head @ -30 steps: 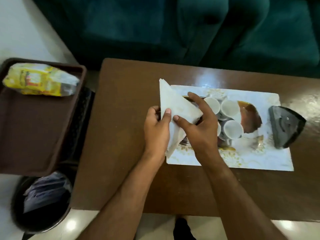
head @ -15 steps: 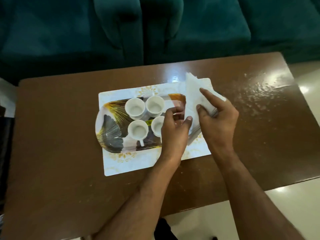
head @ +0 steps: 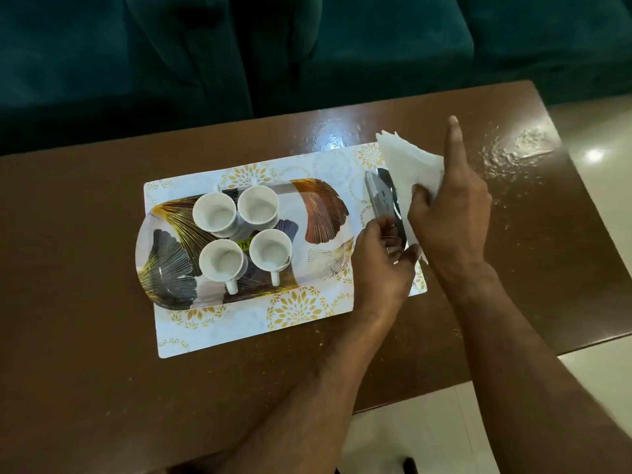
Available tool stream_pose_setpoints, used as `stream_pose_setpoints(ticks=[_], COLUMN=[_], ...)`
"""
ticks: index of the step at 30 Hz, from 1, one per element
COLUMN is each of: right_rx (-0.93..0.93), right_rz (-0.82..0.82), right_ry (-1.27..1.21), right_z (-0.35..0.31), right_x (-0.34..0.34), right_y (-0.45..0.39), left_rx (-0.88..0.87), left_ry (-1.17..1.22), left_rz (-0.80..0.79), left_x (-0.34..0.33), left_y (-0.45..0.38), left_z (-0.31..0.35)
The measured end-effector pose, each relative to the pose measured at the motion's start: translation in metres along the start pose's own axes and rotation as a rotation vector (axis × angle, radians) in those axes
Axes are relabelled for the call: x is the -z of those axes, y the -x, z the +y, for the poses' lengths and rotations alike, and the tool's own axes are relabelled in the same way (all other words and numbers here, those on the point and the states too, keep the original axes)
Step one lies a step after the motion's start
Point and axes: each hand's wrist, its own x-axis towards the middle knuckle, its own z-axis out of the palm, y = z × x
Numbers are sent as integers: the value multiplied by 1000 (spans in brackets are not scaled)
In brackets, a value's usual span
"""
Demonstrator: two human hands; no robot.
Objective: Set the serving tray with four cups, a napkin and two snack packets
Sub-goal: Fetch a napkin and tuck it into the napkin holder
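Note:
An oval tray (head: 321, 213) with a leaf pattern lies on a white and gold placemat (head: 294, 309). Several white cups (head: 214, 212) stand close together on the tray's left half. Just right of the tray, my right hand (head: 451, 206) grips a folded white napkin (head: 410, 165), with its index finger pointing away from me. My left hand (head: 383, 268) grips the near end of a dark shiny holder (head: 379, 196), which stands tilted on the placemat against the napkin. No snack packets are in view.
The placemat lies on a glossy brown table (head: 85, 302). A dark green sofa (head: 307, 46) runs along the table's far side. Pale floor tiles (head: 598, 155) show past the table's right edge and near corner.
Both hands have moved right, off the tray, taking the napkin with them. My left hand has let go of the napkin and now grips the dark holder. The view has shifted.

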Motion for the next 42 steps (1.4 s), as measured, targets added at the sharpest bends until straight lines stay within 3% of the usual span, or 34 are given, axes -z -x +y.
stream_pose_setpoints(ticks=[7,24,33,38,42], right_rx=[14,1,0,153,242], right_rz=[-71,-22,-20,-15,-47], right_ry=[55,-23,78,120,134], right_z=[8,19,3,-28,-64], right_x=[-16,-31,-27,-30,-43], right_y=[2,7,15,22,31], left_rx=[26,-2,-14,-118,-359], left_ry=[-11,-77,-51,-127,-408], left_rz=[-2,39,40,46,141], left_x=[-8,-9,11,43,95], left_y=[-4,-5,2,7,13], left_z=[-8,-15,-7,2,12])
